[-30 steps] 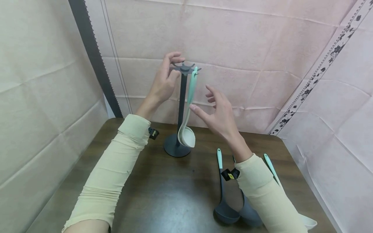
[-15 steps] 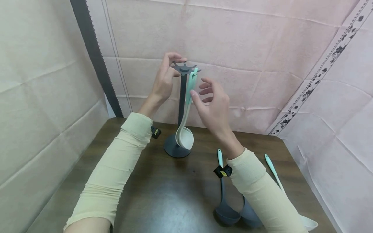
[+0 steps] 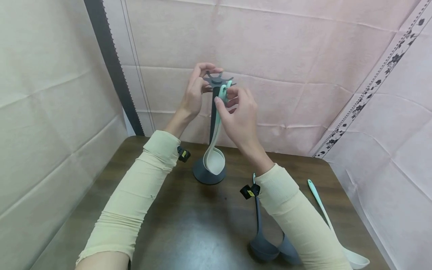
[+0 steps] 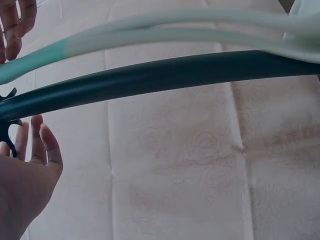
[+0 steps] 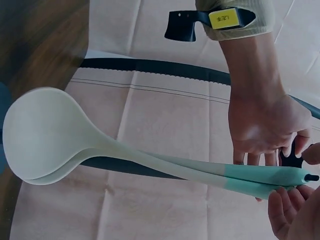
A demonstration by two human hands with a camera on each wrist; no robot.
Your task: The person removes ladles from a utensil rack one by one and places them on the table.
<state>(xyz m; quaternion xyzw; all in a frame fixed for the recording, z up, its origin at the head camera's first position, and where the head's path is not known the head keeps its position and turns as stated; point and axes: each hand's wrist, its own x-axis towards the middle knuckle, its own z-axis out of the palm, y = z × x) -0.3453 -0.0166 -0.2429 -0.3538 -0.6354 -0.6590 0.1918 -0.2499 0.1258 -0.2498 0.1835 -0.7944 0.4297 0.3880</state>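
Two pale ladles (image 3: 215,161) with mint handles hang side by side from the hooks of a dark utensil stand (image 3: 200,174). Their bowls nest together in the right wrist view, where the ladle pair (image 5: 47,135) shows whole. At the top of the stand, my left hand (image 3: 192,96) holds the hooked crown between thumb and fingers. My right hand (image 3: 241,116) pinches the upper handle of a ladle just below the hooks, thumb in front. From the left wrist view, the right hand's fingers (image 4: 22,20) come right beside the mint handle end.
On the table's right side lie two dark ladles (image 3: 263,247), partly under the right forearm. Further right is another pale ladle (image 3: 357,259) with a mint handle (image 3: 314,189). Pale cloth walls (image 3: 270,45) stand close behind the table and at both sides.
My right hand has moved up and left from beside the handles to their upper ends and now pinches one. The left hand stays at the crown; the stand has shifted slightly right.
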